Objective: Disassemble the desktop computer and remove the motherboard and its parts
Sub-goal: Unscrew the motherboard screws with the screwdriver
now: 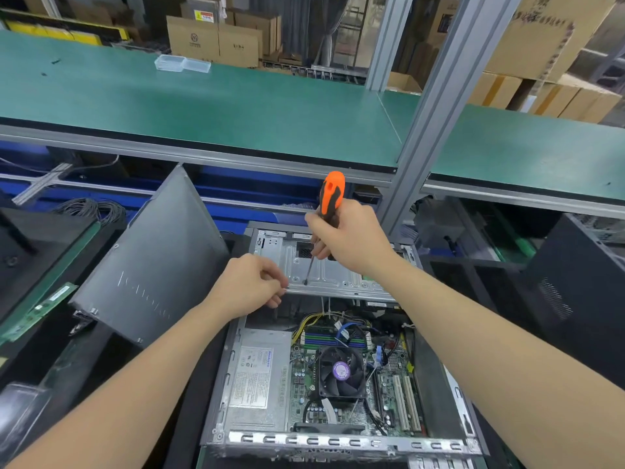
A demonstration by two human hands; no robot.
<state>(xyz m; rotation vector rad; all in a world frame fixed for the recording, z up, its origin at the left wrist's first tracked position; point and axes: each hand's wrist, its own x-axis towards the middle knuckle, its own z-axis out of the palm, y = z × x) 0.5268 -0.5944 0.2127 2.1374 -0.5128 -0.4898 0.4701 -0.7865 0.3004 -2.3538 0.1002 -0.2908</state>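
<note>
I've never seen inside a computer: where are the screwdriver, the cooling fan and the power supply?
screwdriver [332, 191], head view, on its orange handle.
cooling fan [341, 369], head view, on its purple hub sticker.
power supply [253, 377], head view, on its white label.

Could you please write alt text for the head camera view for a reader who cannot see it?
A person's right hand holds an orange-and-black screwdriver with its tip on the metal drive cage of an open desktop computer. The left hand curls at the cage's near edge; below lie the motherboard, fan and power supply.
</note>
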